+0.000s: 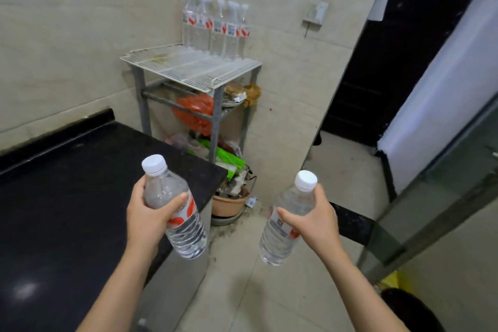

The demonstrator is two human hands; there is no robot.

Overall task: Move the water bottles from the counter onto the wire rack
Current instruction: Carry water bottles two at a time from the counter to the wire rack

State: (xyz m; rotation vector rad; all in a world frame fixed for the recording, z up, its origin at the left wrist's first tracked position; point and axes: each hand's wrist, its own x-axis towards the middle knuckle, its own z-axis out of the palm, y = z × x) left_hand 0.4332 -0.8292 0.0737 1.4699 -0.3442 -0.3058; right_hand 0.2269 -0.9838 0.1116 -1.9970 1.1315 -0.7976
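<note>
My left hand [147, 217] has its grip clamped round a clear water bottle [172, 207], fingers wrapped just above the label, held in the air over the edge of the black tabletop [67, 197]. White screw cap, clear ribbed lower body, white label with red-orange marks, tilted with the cap leaning left. My right hand [314, 217] has its grip clamped on a second bottle [287, 219], same kind: white cap, clear plastic, white label with a red patch, held over the floor [269, 291] and tilted with the cap to the right. The two are well apart. Ahead in the corner stands the wire rack [194, 66], white grid top on grey legs. A row of five bottles [215, 27] stands upright at its back edge against the wall, with matching white caps and red-marked labels. Rack front is bare wire.
</note>
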